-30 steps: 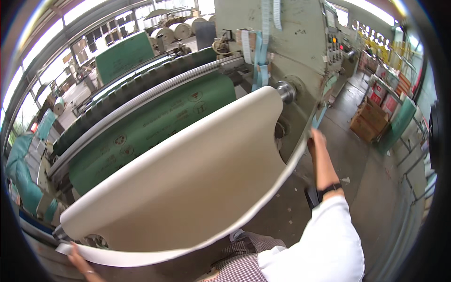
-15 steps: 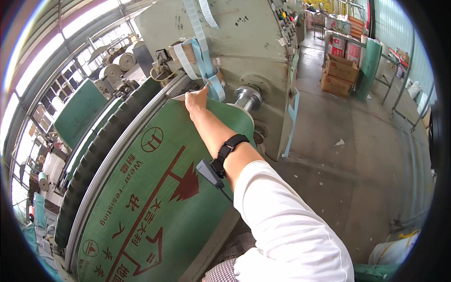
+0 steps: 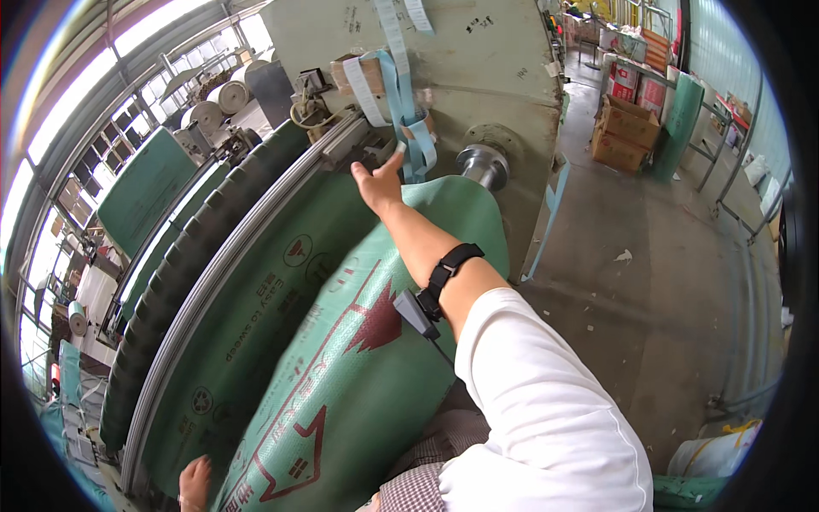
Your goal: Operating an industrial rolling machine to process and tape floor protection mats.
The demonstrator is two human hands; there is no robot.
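Open right hand [image 3: 380, 183], fingers spread, nothing gripped, reaching up over far end of green woven plastic sheet with red and white print [image 3: 358, 375], upper centre of frame. Left hand [image 3: 194, 483] at bottom left edge, resting flat on near end of same sheet; fingers mostly cut off, grip cannot be told. Sheet draped over machine bed, running from bottom centre diagonally up to frame centre. White long sleeve [image 3: 546, 410] and black wristband with small grey device [image 3: 448, 273] on right forearm, lower centre-right. Checked cloth [image 3: 426, 478] at bottom centre. Left of sheet: long dark ribbed roller [image 3: 196, 273] and grey metal rail [image 3: 230, 282] running diagonally toward upper centre. Just beyond right hand: shiny steel shaft end [image 3: 482, 162] and pale blue straps [image 3: 408, 128] hanging on grey-green machine housing [image 3: 478, 68]. Right side: grey concrete floor [image 3: 665, 282]. Far upper right: brown cardboard boxes [image 3: 627, 128]. Far upper left: pale rolls [image 3: 217, 102] near windows.
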